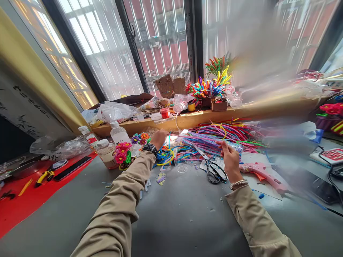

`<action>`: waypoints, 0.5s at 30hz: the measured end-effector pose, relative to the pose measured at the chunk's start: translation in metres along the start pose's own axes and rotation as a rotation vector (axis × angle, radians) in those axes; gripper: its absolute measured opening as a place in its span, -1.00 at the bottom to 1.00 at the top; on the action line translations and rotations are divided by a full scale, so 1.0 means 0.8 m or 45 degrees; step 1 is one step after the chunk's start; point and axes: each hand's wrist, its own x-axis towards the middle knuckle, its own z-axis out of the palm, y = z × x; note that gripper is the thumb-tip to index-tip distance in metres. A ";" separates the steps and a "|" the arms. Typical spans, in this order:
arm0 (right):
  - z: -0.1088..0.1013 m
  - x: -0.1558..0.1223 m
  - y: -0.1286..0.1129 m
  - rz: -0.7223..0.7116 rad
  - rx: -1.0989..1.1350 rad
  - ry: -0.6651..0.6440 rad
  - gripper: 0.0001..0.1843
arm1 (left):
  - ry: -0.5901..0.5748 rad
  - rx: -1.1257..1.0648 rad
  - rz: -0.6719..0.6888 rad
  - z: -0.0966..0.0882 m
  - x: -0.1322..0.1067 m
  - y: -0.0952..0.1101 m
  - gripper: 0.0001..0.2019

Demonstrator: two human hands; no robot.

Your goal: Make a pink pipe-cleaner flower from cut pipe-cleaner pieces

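Note:
My left hand (159,137) reaches forward over a tangle of coloured pipe cleaners (214,137) spread along the back of the grey table (182,210); its fingers curl down into the pile and what they hold is hidden. My right hand (229,157) is closed in a pinch on a clear packet of pipe cleaners (232,145). Black-handled scissors (213,170) lie just left of the right hand. A pink glue gun (264,175) lies to its right. Small pipe-cleaner flowers (122,153) stand near my left wrist.
Plastic bottles (118,132) stand at the left. A red mat (24,200) holds yellow pliers (44,175) and a dark phone (72,168). The wooden sill (193,119) carries pots of pipe-cleaner bunches (211,87), a red jar (164,112) and bags. The right side is blurred.

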 end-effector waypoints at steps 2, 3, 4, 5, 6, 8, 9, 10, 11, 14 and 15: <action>0.001 0.001 -0.002 0.054 0.126 0.075 -0.62 | 0.002 -0.009 -0.002 -0.002 0.000 0.002 -0.81; 0.001 0.002 -0.004 0.080 0.198 0.105 -0.65 | 0.008 -0.011 -0.005 -0.005 -0.001 0.004 -0.81; 0.000 0.003 -0.006 0.113 0.285 0.123 -0.69 | 0.023 -0.016 -0.019 -0.008 -0.001 0.008 -0.80; -0.001 0.004 -0.009 0.156 0.391 0.125 -0.71 | 0.042 -0.017 -0.038 -0.012 -0.001 0.012 -0.80; -0.003 0.006 -0.012 0.209 0.507 0.112 -0.73 | 0.065 -0.029 -0.065 -0.016 -0.002 0.017 -0.79; -0.005 0.007 -0.017 0.341 0.730 0.051 -0.71 | 0.112 -0.099 -0.126 -0.024 -0.006 0.030 -0.77; -0.005 0.007 -0.019 0.401 0.803 0.005 -0.70 | 0.128 -0.236 -0.185 -0.028 -0.009 0.037 -0.77; -0.005 0.006 -0.021 0.449 0.835 -0.061 -0.70 | 0.113 -0.413 -0.223 -0.030 -0.013 0.046 -0.77; -0.003 0.004 -0.023 0.483 0.824 -0.149 -0.69 | 0.065 -0.598 -0.268 -0.031 -0.017 0.055 -0.78; 0.005 -0.009 -0.026 0.548 0.617 -0.516 -0.69 | -0.100 -1.110 -0.411 -0.031 -0.035 0.084 -0.82; 0.009 -0.013 -0.027 0.563 0.527 -0.623 -0.70 | -0.138 -1.242 -0.450 -0.030 -0.041 0.093 -0.82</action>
